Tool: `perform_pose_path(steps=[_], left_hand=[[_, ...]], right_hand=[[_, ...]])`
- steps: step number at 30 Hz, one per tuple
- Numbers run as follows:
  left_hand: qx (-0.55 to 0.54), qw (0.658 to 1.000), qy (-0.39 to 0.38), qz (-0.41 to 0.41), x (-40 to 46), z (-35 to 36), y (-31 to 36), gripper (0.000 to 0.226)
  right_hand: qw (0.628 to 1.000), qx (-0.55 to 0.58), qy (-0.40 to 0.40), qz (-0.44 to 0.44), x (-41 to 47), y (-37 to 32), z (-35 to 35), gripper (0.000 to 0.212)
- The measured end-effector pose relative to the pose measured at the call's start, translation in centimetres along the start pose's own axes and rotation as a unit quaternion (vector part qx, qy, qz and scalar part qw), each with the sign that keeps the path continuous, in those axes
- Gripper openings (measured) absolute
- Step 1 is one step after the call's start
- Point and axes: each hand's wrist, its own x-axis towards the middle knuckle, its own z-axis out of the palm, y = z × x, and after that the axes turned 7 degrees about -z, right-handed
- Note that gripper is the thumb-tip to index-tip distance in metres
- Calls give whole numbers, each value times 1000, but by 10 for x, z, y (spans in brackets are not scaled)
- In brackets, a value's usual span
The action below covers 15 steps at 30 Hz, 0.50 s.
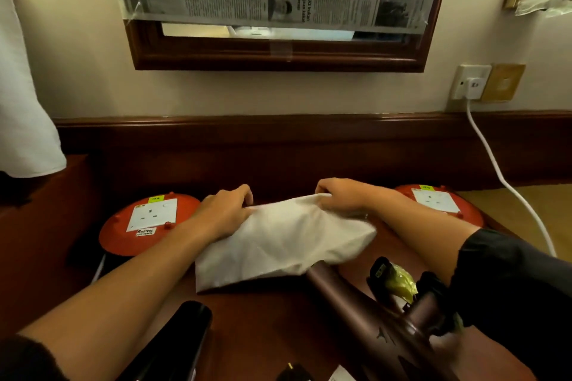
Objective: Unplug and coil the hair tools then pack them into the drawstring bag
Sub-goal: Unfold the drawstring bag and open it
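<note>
Item: left hand, fingers curled and pinching the far hem of the limp off-white cloth drawstring bag. Right hand, fingers likewise clenched on the same hem, at three o'clock from the left. The two hands hold the mouth edge between them at the twelve o'clock end of the bag.

Item: bag. Thin woven fabric, softly creased, roughly a slack rectangle, lying on the dark polished reddish-brown wooden desk. The closed end lies towards six o'clock, its corner draped over the nozzle of the next item.

Item: matt brown tapered-barrel hair dryer, hard smooth plastic, at five o'clock from the bag, touching it.

Item: glossy black rounded cylinder tool, at seven o'clock, apart from the bag (type not discernible).

Item: two round orange plastic extension reels with white socket plates, one at nine o'clock, one at three o'clock.

Item: white flexible cable running to a white plug in the wall socket, at one o'clock.

Risks, as judged: the flimsy mouth may collapse shut once a hand lets go to fetch a tool; a pull on the hem may drag the bag's corner across the dryer nozzle and shift it; the smooth hard casings may slide on the polished desk.
</note>
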Motion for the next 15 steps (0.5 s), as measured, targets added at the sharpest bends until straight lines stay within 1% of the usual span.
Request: perform_pose_path(steps=[2, 4, 5, 6, 7, 9, 11, 13, 14, 15], left_hand=[[78, 996, 44, 30, -6, 10, -2, 30], [86, 992, 53, 73, -13, 15, -3, 31], [83, 991, 39, 95, -16, 17, -4, 30], [88, 989, 17, 114, -19, 20, -6, 30], [101, 987, -15, 123, -22, 23, -7, 33], [130, 981, -89, 116, -26, 30, -9, 47], [157, 973, -137, 103, -27, 38, -12, 59], [153, 972, -154, 85, -24, 42, -17, 57], [144, 974, -155, 79, -22, 43, -19, 49], [140, 975, -151, 79, -21, 43, -21, 36]], right_hand=[[999, -29, -26, 25, 1, 8, 13, 36], [995, -92, -34, 15, 1, 13, 24, 50], [993, -114, -32, -4, 0, 12, 27, 52], [993, -112, -38, -28, -1, 12, 29, 50], [993, -94, -60, -48, -4, 10, 30, 47], [984, -95, -131, -70, -7, 8, 33, 45], [969, -155, -174, -74, -11, 9, 41, 54], [964, -188, -172, -73, -11, 9, 48, 61], [965, -190, -166, -71, -10, 10, 51, 58], [965, -192, -162, -75, -10, 8, 53, 50]])
